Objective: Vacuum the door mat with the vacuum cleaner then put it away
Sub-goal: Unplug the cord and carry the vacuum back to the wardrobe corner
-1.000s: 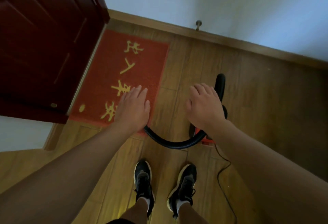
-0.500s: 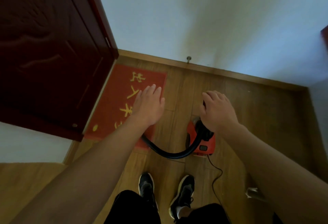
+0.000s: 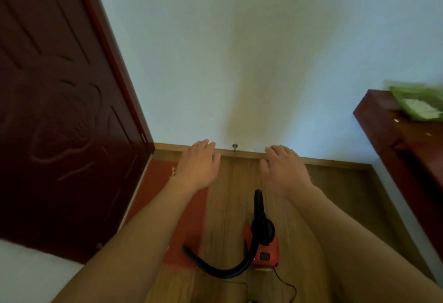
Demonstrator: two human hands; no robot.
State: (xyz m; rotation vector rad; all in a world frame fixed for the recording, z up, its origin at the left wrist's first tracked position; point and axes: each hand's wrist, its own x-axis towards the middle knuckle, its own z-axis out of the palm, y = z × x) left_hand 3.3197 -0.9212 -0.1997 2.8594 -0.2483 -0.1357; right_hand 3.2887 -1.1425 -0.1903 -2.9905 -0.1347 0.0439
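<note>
Seemingly left hand [image 3: 197, 166] overhangs door mat [image 3: 194, 226] edge.

- A dark red door [image 3: 60, 111] is seen at the left.
- A small door stop [image 3: 235, 146] is fixed low on the pale wall [image 3: 239, 51].
- A green packet [image 3: 422, 103] is laid on the bench [image 3: 407, 149] at the right.

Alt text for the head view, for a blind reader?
The left hand and right hand are outstretched, open and empty. Below them a red vacuum cleaner stands on the wood floor, its black hose curling onto the door mat.
</note>
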